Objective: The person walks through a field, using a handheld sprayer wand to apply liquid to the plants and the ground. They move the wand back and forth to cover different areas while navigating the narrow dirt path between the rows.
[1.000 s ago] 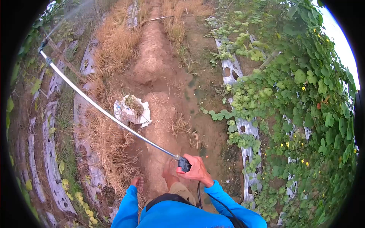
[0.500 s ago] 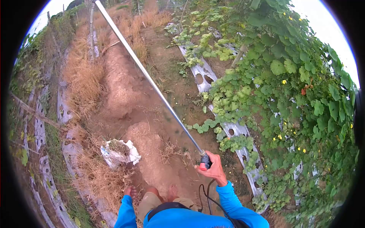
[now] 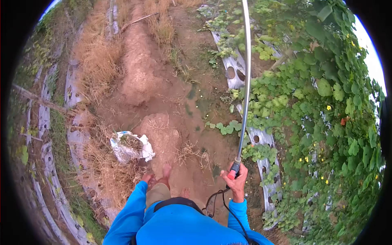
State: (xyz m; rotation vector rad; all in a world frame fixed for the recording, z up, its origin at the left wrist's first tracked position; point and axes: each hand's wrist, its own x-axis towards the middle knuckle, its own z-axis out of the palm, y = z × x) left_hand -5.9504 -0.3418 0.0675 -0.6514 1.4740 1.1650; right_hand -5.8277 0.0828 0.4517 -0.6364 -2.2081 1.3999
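My right hand [image 3: 237, 181] is closed around the dark handle of a spray wand [image 3: 246, 81], with the handle's red part showing near my thumb. The long metal tube rises from the grip past the top edge of the view, beside the leafy vines. A thin black hose [image 3: 209, 203] loops below the handle toward my body. My left hand [image 3: 149, 179] hangs low beside my leg, with nothing visible in it and its fingers loosely apart. A white sack [image 3: 147, 149] with dry plant matter in it sits on the straw just ahead of that hand.
Climbing vines [image 3: 302, 106] with yellow flowers fill the right side. Silver plastic mulch [image 3: 265, 163] with holes runs under them. Bare soil [image 3: 143, 77] and dry grass [image 3: 98, 61] stretch ahead. A wooden pole [image 3: 41, 100] leans on the left.
The spray wand has swung to the right, from slanting up left to nearly upright. My right hand has turned with it. My left hand has moved forward, and one foot has stepped ahead.
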